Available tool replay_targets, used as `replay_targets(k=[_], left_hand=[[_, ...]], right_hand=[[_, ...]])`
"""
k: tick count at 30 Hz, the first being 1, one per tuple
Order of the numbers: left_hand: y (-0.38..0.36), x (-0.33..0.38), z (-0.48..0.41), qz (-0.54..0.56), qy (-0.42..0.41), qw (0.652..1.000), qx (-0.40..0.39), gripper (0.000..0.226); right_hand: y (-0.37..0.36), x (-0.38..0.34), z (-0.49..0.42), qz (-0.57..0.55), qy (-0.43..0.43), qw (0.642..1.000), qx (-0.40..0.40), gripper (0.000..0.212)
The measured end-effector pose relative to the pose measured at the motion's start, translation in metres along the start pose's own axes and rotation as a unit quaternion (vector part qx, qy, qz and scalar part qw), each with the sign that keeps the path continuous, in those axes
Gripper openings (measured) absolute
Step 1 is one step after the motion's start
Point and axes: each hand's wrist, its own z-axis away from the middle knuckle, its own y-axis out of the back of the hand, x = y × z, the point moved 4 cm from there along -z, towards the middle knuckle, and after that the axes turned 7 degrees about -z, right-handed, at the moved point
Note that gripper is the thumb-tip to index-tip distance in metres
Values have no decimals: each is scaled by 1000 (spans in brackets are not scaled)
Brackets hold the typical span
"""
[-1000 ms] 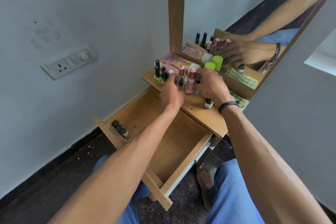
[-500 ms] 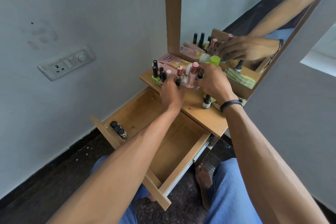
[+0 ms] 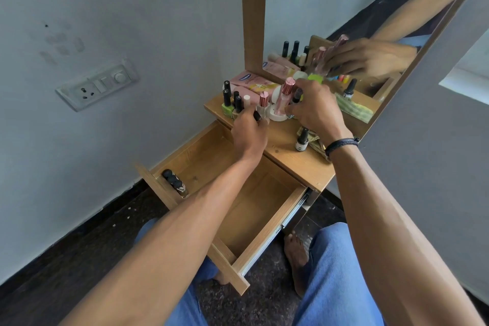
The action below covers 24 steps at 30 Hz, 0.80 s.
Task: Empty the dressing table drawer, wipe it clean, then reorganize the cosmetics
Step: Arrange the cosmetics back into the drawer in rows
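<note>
**Wooden drawer mostly bare, bottles crowded up top**

Head view: the drawer [image 3: 254, 206] hangs pulled out under the tabletop [image 3: 296, 167]. Just a few dark bottles [image 3: 174, 182] sit tucked in its far-left corner, so I'd guess the reorganizing has barely begun. Everything else is bunched on the tabletop by the mirror [image 3: 344, 16], probably parked there to keep the drawer free for wiping.

The left hand [image 3: 250, 133] has its fingers curled round the foot of a short pink-capped bottle [image 3: 263, 103]. The right hand [image 3: 316, 110] pinches a tall pink-capped bottle [image 3: 284, 98], tipped a bit, plus something dark-capped beside it. Looks like grabbing several at once to save trips. A small white bottle [image 3: 301, 141] stands apart, next to the green cloth [image 3: 316, 144].
</note>
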Motion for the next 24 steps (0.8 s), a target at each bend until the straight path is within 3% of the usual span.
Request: replay_targets(k=[6, 13, 18, 24], left_hand=[[43, -8, 20, 9, 13, 1000, -5, 23], [91, -52, 83, -15, 73, 996, -43, 24], [80, -82, 117, -73, 101, 987, -102, 21], [62, -97, 119, -164, 98, 963, -191, 17]], right_hand=[[12, -21, 21, 26, 36, 999, 18, 25], [-15, -41, 77, 44, 66, 995, -56, 18], [-64, -24, 117, 31, 26, 992, -120, 16], [-104, 1, 154, 44, 13, 990, -131, 22]])
